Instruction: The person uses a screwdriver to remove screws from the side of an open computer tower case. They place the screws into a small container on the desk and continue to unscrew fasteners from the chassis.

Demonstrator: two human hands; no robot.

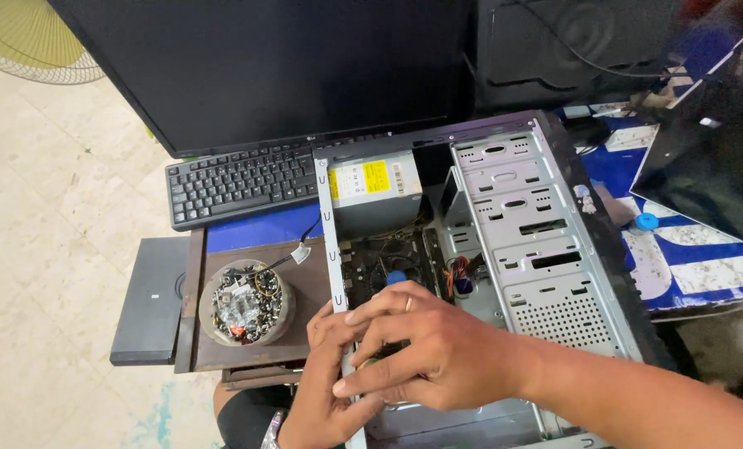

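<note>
An open grey computer case [546,241] lies on its side on the table, with the power supply [371,191] at its far end and the dark motherboard [388,258] inside. My right hand [430,349], a ring on one finger, reaches into the case with fingers spread over the board. My left hand [326,391] rests at the case's near left edge, fingers curled under the right hand. What the fingers touch is hidden beneath the hands.
A round clear container of screws and small parts [245,303] stands left of the case on a brown board. A black keyboard [238,183] and dark monitor [288,66] lie behind. A black flat device [149,299] sits at the left; a fan [31,41] at top left.
</note>
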